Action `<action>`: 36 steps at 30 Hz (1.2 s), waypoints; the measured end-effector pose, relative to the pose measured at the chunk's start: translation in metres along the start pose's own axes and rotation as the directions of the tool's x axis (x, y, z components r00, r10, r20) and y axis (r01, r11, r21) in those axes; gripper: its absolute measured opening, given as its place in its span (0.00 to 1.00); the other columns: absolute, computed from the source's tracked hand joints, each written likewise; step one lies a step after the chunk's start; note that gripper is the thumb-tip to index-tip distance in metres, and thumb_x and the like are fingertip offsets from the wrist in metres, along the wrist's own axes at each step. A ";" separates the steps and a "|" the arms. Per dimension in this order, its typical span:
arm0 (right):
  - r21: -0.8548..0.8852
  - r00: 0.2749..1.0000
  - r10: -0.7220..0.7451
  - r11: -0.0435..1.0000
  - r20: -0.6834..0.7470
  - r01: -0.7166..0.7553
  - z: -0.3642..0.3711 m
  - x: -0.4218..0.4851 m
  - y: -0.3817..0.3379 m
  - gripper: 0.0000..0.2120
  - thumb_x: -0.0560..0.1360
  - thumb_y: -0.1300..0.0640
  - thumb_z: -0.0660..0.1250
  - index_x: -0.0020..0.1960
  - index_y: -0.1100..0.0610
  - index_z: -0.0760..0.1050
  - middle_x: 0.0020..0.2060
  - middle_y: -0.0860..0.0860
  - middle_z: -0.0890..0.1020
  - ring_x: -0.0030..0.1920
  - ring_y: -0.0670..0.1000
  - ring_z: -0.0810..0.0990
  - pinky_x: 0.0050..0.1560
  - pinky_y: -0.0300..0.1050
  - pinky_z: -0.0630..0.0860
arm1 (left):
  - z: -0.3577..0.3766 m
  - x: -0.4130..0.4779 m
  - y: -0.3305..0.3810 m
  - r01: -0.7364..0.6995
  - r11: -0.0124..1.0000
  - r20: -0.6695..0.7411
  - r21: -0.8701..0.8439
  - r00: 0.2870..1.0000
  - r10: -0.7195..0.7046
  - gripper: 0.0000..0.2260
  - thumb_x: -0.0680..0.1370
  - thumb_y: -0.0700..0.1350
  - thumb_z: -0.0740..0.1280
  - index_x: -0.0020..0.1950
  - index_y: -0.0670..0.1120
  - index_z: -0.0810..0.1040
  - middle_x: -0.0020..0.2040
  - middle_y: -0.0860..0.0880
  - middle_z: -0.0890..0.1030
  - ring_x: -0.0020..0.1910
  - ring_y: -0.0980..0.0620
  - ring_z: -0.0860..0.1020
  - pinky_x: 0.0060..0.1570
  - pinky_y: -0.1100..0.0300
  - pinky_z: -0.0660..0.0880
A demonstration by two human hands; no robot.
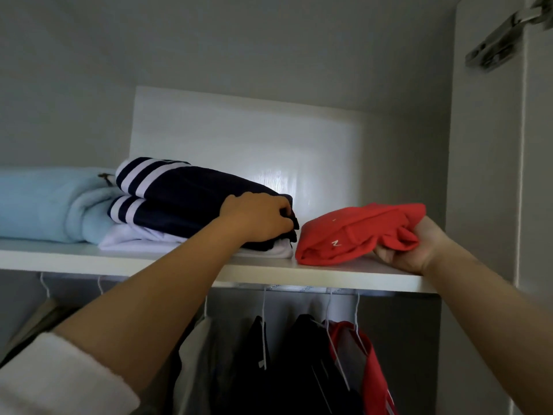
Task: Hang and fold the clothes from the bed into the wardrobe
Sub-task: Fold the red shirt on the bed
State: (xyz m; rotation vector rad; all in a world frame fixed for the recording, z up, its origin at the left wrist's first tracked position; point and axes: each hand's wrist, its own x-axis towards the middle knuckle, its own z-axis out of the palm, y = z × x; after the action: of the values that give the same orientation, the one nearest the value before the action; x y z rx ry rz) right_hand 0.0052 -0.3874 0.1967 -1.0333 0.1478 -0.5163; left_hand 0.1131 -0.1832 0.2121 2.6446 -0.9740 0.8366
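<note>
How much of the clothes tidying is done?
Quite a lot looks done: dark clothes hang on hangers below, and a navy striped garment lies folded on the shelf. In hand: the right hand holds a folded red garment on the shelf; the left hand grips the navy one. What is left cannot be seen from here.

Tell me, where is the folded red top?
In the head view, the folded red top lies on the right part of the shelf, just right of the navy striped pile, and the right hand grips its right end.
</note>
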 end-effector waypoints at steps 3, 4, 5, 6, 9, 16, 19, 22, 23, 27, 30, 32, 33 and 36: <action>-0.107 1.000 0.016 0.994 -0.005 -0.016 0.000 0.004 -0.002 0.05 0.64 0.64 0.62 0.31 0.56 0.69 0.22 0.51 0.72 0.24 0.46 0.73 0.24 0.33 0.72 | 0.005 -0.002 -0.001 -0.006 1.000 -0.060 0.010 0.998 0.007 0.16 0.76 0.56 0.58 0.64 0.59 0.71 0.60 0.51 0.76 0.57 0.47 0.73 0.49 0.55 0.63; -0.165 1.000 0.026 0.986 -0.005 -0.026 -0.004 0.010 -0.003 0.12 0.71 0.64 0.57 0.30 0.58 0.71 0.19 0.51 0.73 0.20 0.47 0.74 0.21 0.35 0.72 | 0.005 -0.003 -0.001 -0.006 1.000 -0.078 0.004 0.997 0.006 0.16 0.76 0.56 0.58 0.64 0.59 0.71 0.59 0.51 0.77 0.57 0.48 0.73 0.48 0.55 0.62; -0.218 0.999 0.031 0.975 -0.016 -0.034 -0.007 0.013 -0.005 0.18 0.76 0.64 0.53 0.29 0.60 0.72 0.17 0.52 0.74 0.18 0.48 0.74 0.19 0.37 0.72 | 0.006 -0.004 -0.001 -0.007 1.000 -0.094 -0.002 0.996 0.006 0.16 0.76 0.56 0.58 0.63 0.59 0.71 0.59 0.52 0.77 0.56 0.48 0.74 0.48 0.56 0.62; -0.258 1.000 0.026 0.966 -0.008 -0.027 -0.009 0.012 -0.008 0.20 0.78 0.64 0.50 0.31 0.63 0.71 0.17 0.54 0.74 0.17 0.49 0.75 0.16 0.38 0.72 | 0.007 -0.005 -0.002 -0.010 1.000 -0.108 -0.006 0.994 0.009 0.16 0.76 0.56 0.58 0.63 0.59 0.71 0.59 0.52 0.77 0.56 0.48 0.74 0.47 0.56 0.62; -0.474 1.000 0.026 0.880 -0.003 -0.025 -0.018 0.008 -0.014 0.16 0.80 0.67 0.48 0.36 0.66 0.68 0.17 0.57 0.74 0.17 0.50 0.75 0.14 0.37 0.69 | 0.010 -0.007 -0.002 -0.012 1.000 -0.129 0.010 0.992 0.013 0.17 0.76 0.55 0.58 0.64 0.59 0.71 0.60 0.53 0.76 0.56 0.49 0.74 0.46 0.57 0.63; -0.991 0.948 -0.291 -0.073 0.131 0.115 0.004 0.008 -0.050 0.18 0.78 0.66 0.59 0.68 0.68 0.68 0.63 0.63 0.74 0.62 0.62 0.72 0.58 0.45 0.69 | 0.012 -0.008 -0.001 -0.021 1.000 -0.161 0.018 0.987 0.024 0.17 0.76 0.55 0.58 0.65 0.60 0.70 0.60 0.54 0.77 0.55 0.50 0.74 0.45 0.57 0.63; -0.898 0.881 -0.198 -0.189 0.431 0.397 0.030 -0.008 -0.041 0.20 0.80 0.52 0.57 0.71 0.54 0.67 0.70 0.49 0.68 0.70 0.50 0.65 0.64 0.36 0.57 | 0.011 -0.007 -0.001 -0.023 1.000 -0.148 0.000 0.989 0.023 0.17 0.76 0.55 0.58 0.65 0.60 0.70 0.60 0.55 0.76 0.56 0.50 0.74 0.45 0.57 0.63; -0.898 0.919 0.033 -0.202 0.392 0.390 0.036 -0.009 -0.013 0.25 0.78 0.38 0.52 0.73 0.44 0.61 0.72 0.43 0.64 0.72 0.47 0.61 0.66 0.38 0.53 | 0.009 -0.008 -0.002 -0.017 1.000 -0.134 -0.021 0.991 0.014 0.17 0.76 0.55 0.59 0.65 0.61 0.70 0.60 0.55 0.76 0.56 0.50 0.74 0.46 0.57 0.64; -0.917 0.934 0.077 -0.179 0.349 0.357 0.032 -0.006 -0.005 0.27 0.77 0.36 0.51 0.73 0.42 0.59 0.72 0.42 0.63 0.73 0.47 0.60 0.68 0.41 0.52 | 0.009 -0.008 -0.002 -0.019 1.000 -0.133 -0.024 0.991 0.016 0.17 0.76 0.55 0.59 0.65 0.61 0.70 0.60 0.55 0.76 0.55 0.50 0.74 0.47 0.57 0.64; -0.943 0.947 0.064 -0.089 0.316 0.321 0.018 0.009 0.007 0.28 0.74 0.32 0.51 0.72 0.37 0.57 0.73 0.43 0.62 0.73 0.49 0.61 0.72 0.45 0.52 | 0.011 -0.007 -0.001 -0.029 0.999 -0.134 -0.014 0.991 0.027 0.17 0.76 0.55 0.58 0.65 0.61 0.69 0.59 0.55 0.77 0.54 0.51 0.74 0.45 0.57 0.64; -0.946 0.948 0.065 -0.073 0.311 0.315 0.020 0.018 0.011 0.28 0.74 0.31 0.52 0.72 0.36 0.58 0.73 0.43 0.63 0.73 0.49 0.61 0.74 0.47 0.52 | 0.010 -0.006 -0.002 -0.024 1.000 -0.131 -0.018 0.991 0.021 0.18 0.76 0.55 0.58 0.65 0.60 0.69 0.57 0.55 0.77 0.50 0.52 0.73 0.44 0.57 0.64; -0.949 0.948 0.078 -0.045 0.309 0.313 0.024 0.023 0.014 0.27 0.74 0.32 0.52 0.72 0.36 0.58 0.73 0.44 0.62 0.73 0.49 0.60 0.73 0.47 0.52 | 0.011 -0.006 -0.002 -0.018 1.000 -0.148 -0.008 0.989 0.017 0.18 0.76 0.56 0.58 0.66 0.59 0.69 0.48 0.55 0.77 0.45 0.53 0.70 0.43 0.57 0.63; -0.950 0.948 0.086 -0.035 0.307 0.311 0.026 0.024 0.016 0.27 0.74 0.32 0.52 0.72 0.36 0.58 0.73 0.43 0.62 0.73 0.49 0.60 0.73 0.47 0.52 | 0.012 -0.006 -0.002 -0.017 1.000 -0.157 0.002 0.988 0.017 0.19 0.76 0.56 0.58 0.66 0.57 0.68 0.42 0.57 0.74 0.43 0.53 0.69 0.42 0.57 0.63; -0.949 0.944 0.124 -0.043 0.305 0.312 0.031 0.026 0.022 0.30 0.73 0.31 0.53 0.72 0.37 0.57 0.73 0.42 0.61 0.73 0.49 0.59 0.74 0.50 0.51 | 0.015 -0.003 -0.001 -0.002 1.000 -0.170 0.025 0.985 0.006 0.21 0.76 0.56 0.59 0.66 0.51 0.65 0.34 0.57 0.68 0.40 0.52 0.70 0.40 0.57 0.62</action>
State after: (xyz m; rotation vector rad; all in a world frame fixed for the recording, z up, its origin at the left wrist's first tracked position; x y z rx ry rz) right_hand 0.0460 -0.3663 0.1970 -2.7064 0.1717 -0.2739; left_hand 0.1186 -0.1859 0.1981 2.5412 -0.9314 1.0619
